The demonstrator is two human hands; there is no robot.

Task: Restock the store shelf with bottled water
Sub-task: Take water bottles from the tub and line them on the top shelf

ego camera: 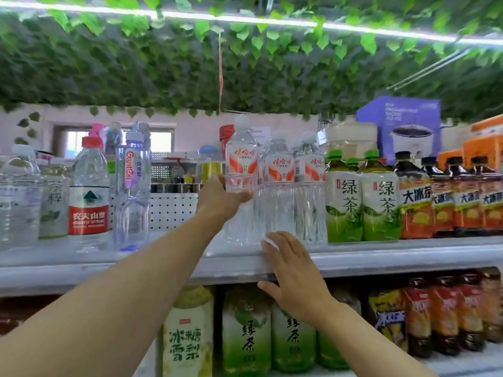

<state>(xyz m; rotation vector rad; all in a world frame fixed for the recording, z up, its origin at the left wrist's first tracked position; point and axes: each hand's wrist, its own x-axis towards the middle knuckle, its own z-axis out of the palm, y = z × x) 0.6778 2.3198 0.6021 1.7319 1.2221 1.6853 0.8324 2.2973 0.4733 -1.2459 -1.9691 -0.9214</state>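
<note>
Your left hand (221, 198) grips a water bottle (241, 170) at its middle, beside two same bottles (295, 170) on the shelf (381, 257). Your right hand (292, 270) rests with spread fingers on the shelf edge.

the left hand (217, 198) is hiding part of a water bottle (241, 170); the picture's left edge is cutting off a clear bottle (16, 197).

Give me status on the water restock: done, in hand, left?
Done: two Wahaha water bottles stand on the top shelf beside the green tea. In hand: the left hand holds a third bottle raised beside them; the right hand rests on the shelf edge. Left: setting it down; further stock isn't visible.
</note>
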